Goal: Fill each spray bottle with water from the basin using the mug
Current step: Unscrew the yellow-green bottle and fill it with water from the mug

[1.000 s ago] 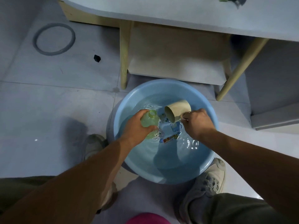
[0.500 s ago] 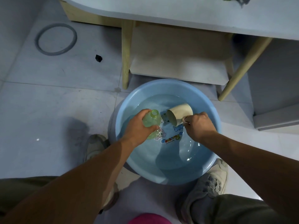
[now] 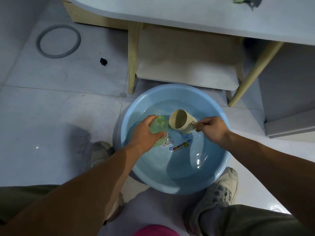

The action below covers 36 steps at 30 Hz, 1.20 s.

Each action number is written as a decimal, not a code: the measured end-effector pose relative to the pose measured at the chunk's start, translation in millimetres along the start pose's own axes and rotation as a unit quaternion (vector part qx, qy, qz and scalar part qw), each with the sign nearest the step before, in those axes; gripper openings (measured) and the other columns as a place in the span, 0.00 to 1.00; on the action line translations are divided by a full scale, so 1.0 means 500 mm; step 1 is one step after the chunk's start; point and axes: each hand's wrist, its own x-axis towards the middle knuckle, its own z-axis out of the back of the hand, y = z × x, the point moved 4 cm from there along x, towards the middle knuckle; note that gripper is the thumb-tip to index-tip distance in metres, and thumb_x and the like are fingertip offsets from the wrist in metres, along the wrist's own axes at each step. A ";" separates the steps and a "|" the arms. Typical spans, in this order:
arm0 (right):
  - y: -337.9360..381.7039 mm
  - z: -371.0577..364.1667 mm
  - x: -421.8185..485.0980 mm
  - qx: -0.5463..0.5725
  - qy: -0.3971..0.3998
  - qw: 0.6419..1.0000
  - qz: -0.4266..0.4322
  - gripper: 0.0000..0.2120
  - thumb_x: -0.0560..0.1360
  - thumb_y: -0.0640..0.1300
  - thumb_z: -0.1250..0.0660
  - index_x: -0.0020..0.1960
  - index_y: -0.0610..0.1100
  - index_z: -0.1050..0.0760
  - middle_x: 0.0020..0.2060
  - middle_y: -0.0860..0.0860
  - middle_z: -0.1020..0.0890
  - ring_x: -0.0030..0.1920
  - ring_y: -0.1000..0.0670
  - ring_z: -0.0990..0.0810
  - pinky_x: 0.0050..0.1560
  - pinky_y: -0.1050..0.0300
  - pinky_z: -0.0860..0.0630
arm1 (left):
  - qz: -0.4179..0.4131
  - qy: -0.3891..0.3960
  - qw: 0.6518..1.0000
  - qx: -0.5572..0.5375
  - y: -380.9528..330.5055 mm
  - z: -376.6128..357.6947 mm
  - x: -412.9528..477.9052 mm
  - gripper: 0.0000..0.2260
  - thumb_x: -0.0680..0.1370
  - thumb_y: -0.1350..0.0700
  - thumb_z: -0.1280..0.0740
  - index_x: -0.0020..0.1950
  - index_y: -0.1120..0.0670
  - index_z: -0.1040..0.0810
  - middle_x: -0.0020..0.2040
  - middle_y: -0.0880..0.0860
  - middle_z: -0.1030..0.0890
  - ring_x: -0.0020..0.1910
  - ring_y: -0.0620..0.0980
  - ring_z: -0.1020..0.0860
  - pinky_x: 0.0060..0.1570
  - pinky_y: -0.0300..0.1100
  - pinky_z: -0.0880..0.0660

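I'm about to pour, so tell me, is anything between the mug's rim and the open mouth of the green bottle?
Nothing visible blocks it. The beige mug, tipped by the right hand, has its rim right beside the uncapped neck of the green plastic bottle held by the left hand over the blue basin.

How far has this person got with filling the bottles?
Midway through one bottle. The left hand holds an uncapped green bottle over the blue basin. The right hand tips the beige mug toward its neck. How full it is cannot be judged. No other bottles are clearly in view.
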 end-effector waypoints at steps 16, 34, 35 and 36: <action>0.075 0.072 -0.072 0.056 -0.027 0.991 0.119 0.08 0.76 0.46 0.29 0.41 0.44 0.16 0.22 0.58 0.29 0.23 0.57 0.35 0.25 0.68 0.37 | 0.003 0.006 1.000 -0.004 -0.004 -0.009 -0.007 0.28 0.71 0.53 0.19 0.69 0.47 0.24 0.59 0.46 0.20 0.59 0.47 0.23 0.58 0.40 0.26; 0.131 0.075 -0.087 -0.051 -0.076 0.966 0.244 0.08 0.77 0.48 0.31 0.54 0.52 0.16 0.47 0.60 0.18 0.51 0.57 0.20 0.51 0.71 0.28 | 0.006 0.009 1.000 -0.008 -0.003 -0.009 -0.004 0.25 0.71 0.52 0.19 0.66 0.46 0.24 0.58 0.45 0.19 0.58 0.50 0.21 0.60 0.47 0.22; 0.133 0.076 -0.088 -0.060 -0.079 0.964 0.247 0.08 0.77 0.49 0.31 0.54 0.52 0.16 0.47 0.60 0.18 0.51 0.58 0.20 0.50 0.74 0.30 | 0.006 0.009 1.000 -0.007 -0.003 -0.008 -0.003 0.25 0.71 0.52 0.19 0.66 0.46 0.24 0.58 0.45 0.19 0.58 0.50 0.21 0.60 0.48 0.22; 0.135 0.076 -0.089 -0.066 -0.080 0.962 0.251 0.09 0.77 0.49 0.31 0.55 0.52 0.16 0.47 0.59 0.18 0.50 0.58 0.20 0.49 0.75 0.31 | 0.007 0.011 1.000 -0.005 -0.003 -0.008 -0.003 0.25 0.71 0.51 0.20 0.66 0.45 0.24 0.58 0.45 0.19 0.58 0.50 0.21 0.60 0.49 0.22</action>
